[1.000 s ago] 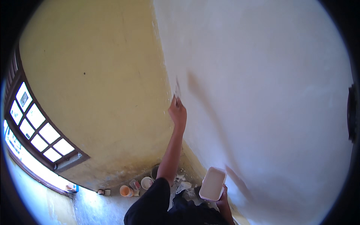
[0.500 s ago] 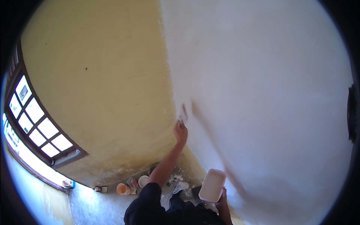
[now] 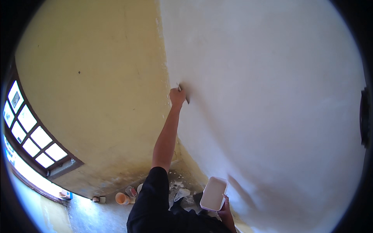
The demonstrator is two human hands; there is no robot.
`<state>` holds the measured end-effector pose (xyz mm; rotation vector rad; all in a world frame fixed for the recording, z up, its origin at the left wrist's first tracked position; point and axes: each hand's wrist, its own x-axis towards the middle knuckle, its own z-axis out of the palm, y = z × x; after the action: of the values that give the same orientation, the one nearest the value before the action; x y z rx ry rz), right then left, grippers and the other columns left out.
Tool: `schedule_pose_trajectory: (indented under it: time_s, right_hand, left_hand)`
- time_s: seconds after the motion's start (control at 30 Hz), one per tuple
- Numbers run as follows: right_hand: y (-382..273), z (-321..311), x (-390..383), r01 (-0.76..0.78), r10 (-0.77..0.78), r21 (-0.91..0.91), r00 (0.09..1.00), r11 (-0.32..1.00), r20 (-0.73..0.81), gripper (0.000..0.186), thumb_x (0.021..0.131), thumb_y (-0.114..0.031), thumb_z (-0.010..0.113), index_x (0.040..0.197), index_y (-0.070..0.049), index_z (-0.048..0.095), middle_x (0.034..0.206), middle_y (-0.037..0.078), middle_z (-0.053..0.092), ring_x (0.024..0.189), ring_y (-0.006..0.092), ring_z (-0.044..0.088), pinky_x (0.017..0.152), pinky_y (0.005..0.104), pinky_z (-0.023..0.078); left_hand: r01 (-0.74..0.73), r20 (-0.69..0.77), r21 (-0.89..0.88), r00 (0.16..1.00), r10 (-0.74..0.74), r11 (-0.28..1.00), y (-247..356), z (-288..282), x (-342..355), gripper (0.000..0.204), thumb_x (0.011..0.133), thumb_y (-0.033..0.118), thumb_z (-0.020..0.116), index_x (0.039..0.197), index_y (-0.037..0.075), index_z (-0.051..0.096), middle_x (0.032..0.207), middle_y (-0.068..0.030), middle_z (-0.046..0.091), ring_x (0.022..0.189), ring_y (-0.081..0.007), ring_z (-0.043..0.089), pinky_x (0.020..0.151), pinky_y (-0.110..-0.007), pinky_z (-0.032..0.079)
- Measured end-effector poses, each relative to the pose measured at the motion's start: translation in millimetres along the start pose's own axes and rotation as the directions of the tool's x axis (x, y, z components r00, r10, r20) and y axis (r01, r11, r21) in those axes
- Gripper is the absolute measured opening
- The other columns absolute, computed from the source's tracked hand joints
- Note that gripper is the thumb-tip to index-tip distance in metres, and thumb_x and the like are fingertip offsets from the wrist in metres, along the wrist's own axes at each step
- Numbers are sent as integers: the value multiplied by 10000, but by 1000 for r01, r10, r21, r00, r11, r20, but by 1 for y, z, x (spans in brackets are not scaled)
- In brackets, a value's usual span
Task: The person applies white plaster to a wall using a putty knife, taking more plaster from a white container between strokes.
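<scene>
My left arm reaches up to the corner between a yellow wall [image 3: 105, 77] and a white wall [image 3: 264, 97]. My left hand [image 3: 177, 97] is closed around a putty knife [image 3: 188, 101], whose thin dark edge shows beside the fist, at the white wall. My fingers hide most of its handle. Lower down, my right hand [image 3: 225, 213] grips the side of a pale rectangular tub [image 3: 214, 193] with rounded corners. The tub is tilted so that its cream-coloured inside faces me; I cannot tell how much it contains.
An orange bucket [image 3: 122, 198] and a small clear-and-red container [image 3: 131, 191] stand on the floor at lower left. Near my feet lies a crumpled clear plastic bag [image 3: 182, 194] among white debris. A brown-framed window [image 3: 35, 139] is on the left.
My left hand has gone up the wall corner with the putty knife, and that arm is stretched farther. My right hand still holds the tub, now slightly left in view.
</scene>
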<state>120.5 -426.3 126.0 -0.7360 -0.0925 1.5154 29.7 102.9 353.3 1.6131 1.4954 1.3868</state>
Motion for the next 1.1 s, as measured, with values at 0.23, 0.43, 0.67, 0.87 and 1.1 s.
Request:
schedule_pose_trajectory:
  time_s: [0.23,0.43,0.67,0.87,1.1]
  right_hand:
    - [2,2,5,-15,15,0,1000,1000,12,506,884,-420,509,1273,-99,480,1199,113,574,1110,272,567,938,438,470]
    - [6,-5,11,14,-14,-26,1000,1000,-6,499,881,-410,523,1272,-102,478,1195,110,572,1107,269,567,933,440,471]
    - [11,-31,38,110,-125,-201,990,973,-61,492,878,-397,539,1270,-107,475,1190,107,571,1104,266,567,928,442,472]
    - [10,-9,43,4,-9,-27,981,1000,-193,470,868,-362,577,1261,-133,459,1157,93,566,1093,257,565,909,448,475]
    - [33,-23,49,32,-42,-74,988,997,-151,425,879,-333,574,1230,-131,446,1158,79,552,1058,255,571,900,436,478]
  left_hand:
    - [-414,-95,-156,910,404,897,173,-69,-112,153,827,72,533,769,-56,595,628,-213,603,579,-333,623,549,-401,456]
    - [-409,49,-336,892,449,848,166,-104,-195,130,916,62,533,891,-56,581,568,-127,500,517,-92,404,492,-297,366]
    - [-246,579,222,812,75,943,7,-103,-305,230,870,185,518,870,-30,599,760,-261,615,702,-380,633,644,-477,477]
    - [-243,675,477,717,-175,845,-68,-76,-408,207,813,101,504,948,-44,563,838,-303,626,801,-458,637,733,-531,513]
    - [-160,640,499,731,-238,851,-42,-82,-441,184,781,103,547,898,-31,594,845,-249,636,763,-404,653,697,-505,515]
